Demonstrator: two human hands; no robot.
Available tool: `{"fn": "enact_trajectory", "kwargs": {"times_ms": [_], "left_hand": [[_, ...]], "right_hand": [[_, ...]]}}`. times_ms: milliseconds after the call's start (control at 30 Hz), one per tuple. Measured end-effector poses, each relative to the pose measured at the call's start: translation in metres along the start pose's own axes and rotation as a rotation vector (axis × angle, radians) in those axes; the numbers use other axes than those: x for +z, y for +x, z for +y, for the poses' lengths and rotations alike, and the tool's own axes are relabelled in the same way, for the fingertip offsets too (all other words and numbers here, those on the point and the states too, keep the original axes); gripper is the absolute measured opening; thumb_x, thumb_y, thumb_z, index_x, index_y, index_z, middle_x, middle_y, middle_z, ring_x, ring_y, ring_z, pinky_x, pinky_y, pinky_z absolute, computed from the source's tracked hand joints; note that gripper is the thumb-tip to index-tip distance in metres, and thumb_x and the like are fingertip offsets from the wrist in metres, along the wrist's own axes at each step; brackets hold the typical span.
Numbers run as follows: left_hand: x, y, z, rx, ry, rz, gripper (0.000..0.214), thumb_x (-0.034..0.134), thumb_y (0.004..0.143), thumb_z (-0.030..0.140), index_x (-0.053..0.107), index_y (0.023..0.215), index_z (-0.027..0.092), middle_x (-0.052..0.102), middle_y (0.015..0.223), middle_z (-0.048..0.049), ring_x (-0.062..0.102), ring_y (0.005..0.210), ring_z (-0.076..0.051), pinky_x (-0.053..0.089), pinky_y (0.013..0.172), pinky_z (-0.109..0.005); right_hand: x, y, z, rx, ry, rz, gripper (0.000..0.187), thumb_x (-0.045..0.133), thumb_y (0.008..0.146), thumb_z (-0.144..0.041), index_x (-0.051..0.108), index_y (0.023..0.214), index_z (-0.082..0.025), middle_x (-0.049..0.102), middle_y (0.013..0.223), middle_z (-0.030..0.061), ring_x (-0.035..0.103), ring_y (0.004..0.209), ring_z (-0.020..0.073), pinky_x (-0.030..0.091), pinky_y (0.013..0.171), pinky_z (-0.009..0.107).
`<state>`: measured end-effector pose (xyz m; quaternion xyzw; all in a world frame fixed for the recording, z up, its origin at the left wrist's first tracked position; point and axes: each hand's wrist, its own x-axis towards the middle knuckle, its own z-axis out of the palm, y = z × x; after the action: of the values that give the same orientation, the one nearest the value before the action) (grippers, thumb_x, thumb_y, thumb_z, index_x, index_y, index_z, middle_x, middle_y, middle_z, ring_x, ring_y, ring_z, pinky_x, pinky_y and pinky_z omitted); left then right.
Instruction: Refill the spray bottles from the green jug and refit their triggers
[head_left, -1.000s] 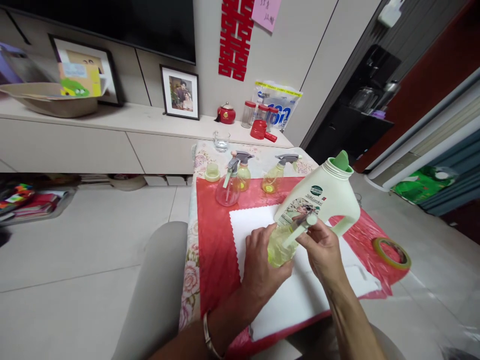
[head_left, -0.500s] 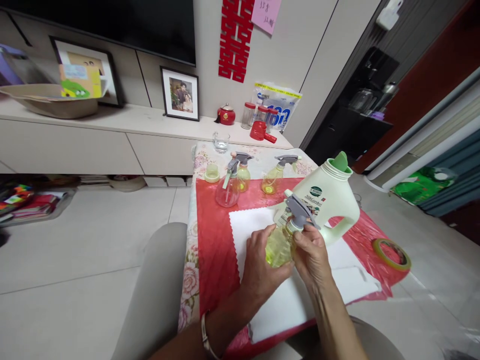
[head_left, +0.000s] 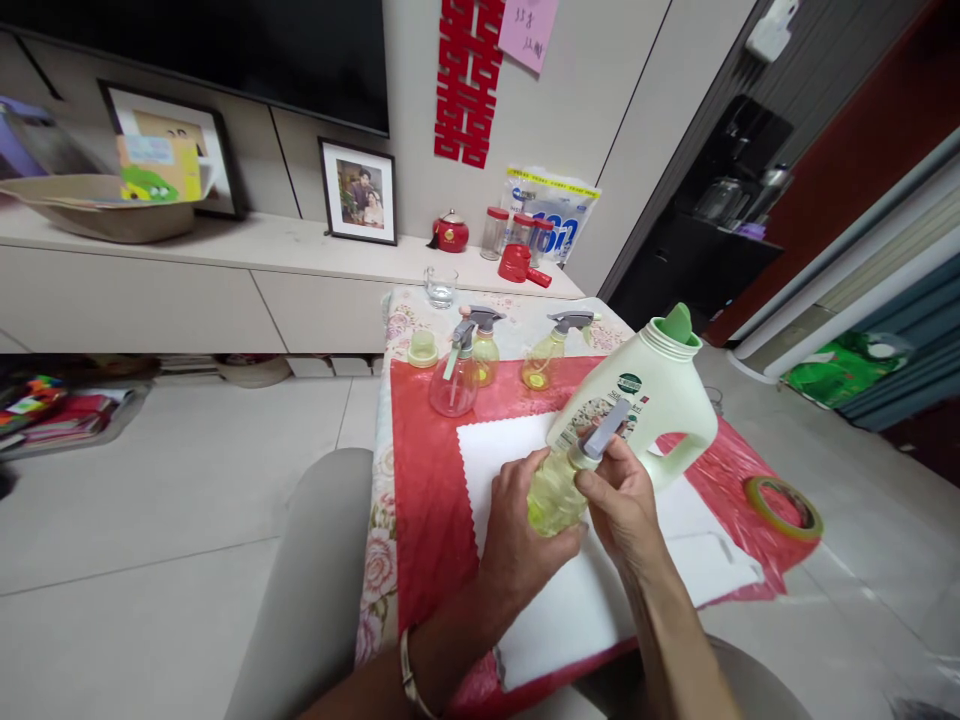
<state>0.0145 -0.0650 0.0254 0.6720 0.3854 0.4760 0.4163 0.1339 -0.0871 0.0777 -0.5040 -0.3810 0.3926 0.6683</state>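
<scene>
My left hand (head_left: 519,530) is wrapped round the body of a small clear spray bottle (head_left: 553,492) that holds yellow-green liquid, above a white sheet (head_left: 510,460) on the table. My right hand (head_left: 621,500) pinches the bottle's grey trigger head (head_left: 600,435) at the neck. Just behind the bottle stands a big pale green detergent jug (head_left: 652,390) with its green spout uncovered.
Three more spray bottles stand at the table's far side: a pink one (head_left: 454,380) and two yellow ones (head_left: 486,352), (head_left: 541,364). A small pale cap (head_left: 423,347) and a glass (head_left: 439,285) sit near them. A tape roll (head_left: 784,506) lies on the red cloth (head_left: 427,470) at the right.
The grey trigger head has been turned round on the bottle's neck by my right hand; my left hand kept the bottle in about the same place.
</scene>
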Motion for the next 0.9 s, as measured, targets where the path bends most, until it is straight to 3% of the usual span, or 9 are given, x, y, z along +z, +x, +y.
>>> {"fn": "enact_trajectory", "kwargs": {"times_ms": [133,267,400,533,667,900], "left_hand": [[0.0,0.001,0.0,-0.004,-0.022,0.001,0.077,0.074,0.06,0.011,0.048,0.131,0.026,0.062,0.121,-0.0072,0.059,0.116,-0.03,0.051,0.102,-0.048],[0.002,0.001,-0.001,0.01,-0.034,0.032,0.075,0.074,0.062,0.012,0.047,0.131,0.024,0.062,0.119,-0.0077,0.06,0.114,-0.029,0.053,0.1,-0.047],[0.002,0.001,-0.002,0.021,-0.015,0.054,0.074,0.074,0.065,0.015,0.047,0.133,0.024,0.062,0.119,-0.0084,0.061,0.114,-0.029,0.053,0.1,-0.046],[-0.001,0.002,-0.005,0.019,-0.04,0.029,0.077,0.074,0.063,0.012,0.047,0.134,0.024,0.061,0.122,-0.0079,0.059,0.117,-0.029,0.051,0.103,-0.046],[-0.003,0.002,-0.004,0.026,-0.083,-0.003,0.078,0.075,0.061,0.011,0.049,0.133,0.024,0.06,0.122,-0.0072,0.058,0.119,-0.029,0.049,0.106,-0.047],[-0.004,0.004,-0.001,0.008,-0.124,-0.066,0.077,0.073,0.06,0.01,0.05,0.132,0.022,0.06,0.123,-0.0079,0.058,0.119,-0.029,0.048,0.106,-0.048]], "right_hand": [[0.001,-0.001,-0.004,0.081,0.067,-0.113,0.047,0.075,0.074,-0.052,0.07,0.11,-0.023,0.071,0.107,0.0097,0.065,0.101,0.0268,0.052,0.089,0.042],[0.012,-0.003,0.004,0.07,0.097,0.069,0.039,0.082,0.068,-0.047,0.07,0.095,-0.021,0.072,0.094,0.007,0.067,0.091,0.0249,0.053,0.084,0.04],[0.022,-0.008,0.015,-0.005,0.052,0.227,0.04,0.083,0.069,-0.042,0.067,0.1,-0.023,0.071,0.096,0.0036,0.066,0.089,0.022,0.054,0.082,0.036],[0.016,-0.008,0.016,0.016,0.086,0.104,0.032,0.079,0.072,-0.049,0.069,0.089,-0.023,0.07,0.084,0.0026,0.066,0.091,0.0249,0.054,0.082,0.038],[0.003,-0.001,0.013,0.014,0.155,0.047,0.036,0.083,0.066,-0.053,0.067,0.076,-0.022,0.071,0.078,0.0048,0.067,0.098,0.0283,0.052,0.091,0.045],[-0.004,0.004,0.015,0.027,0.201,0.022,0.042,0.091,0.057,-0.043,0.073,0.089,-0.024,0.074,0.083,0.0051,0.069,0.098,0.0276,0.052,0.095,0.047]]}}
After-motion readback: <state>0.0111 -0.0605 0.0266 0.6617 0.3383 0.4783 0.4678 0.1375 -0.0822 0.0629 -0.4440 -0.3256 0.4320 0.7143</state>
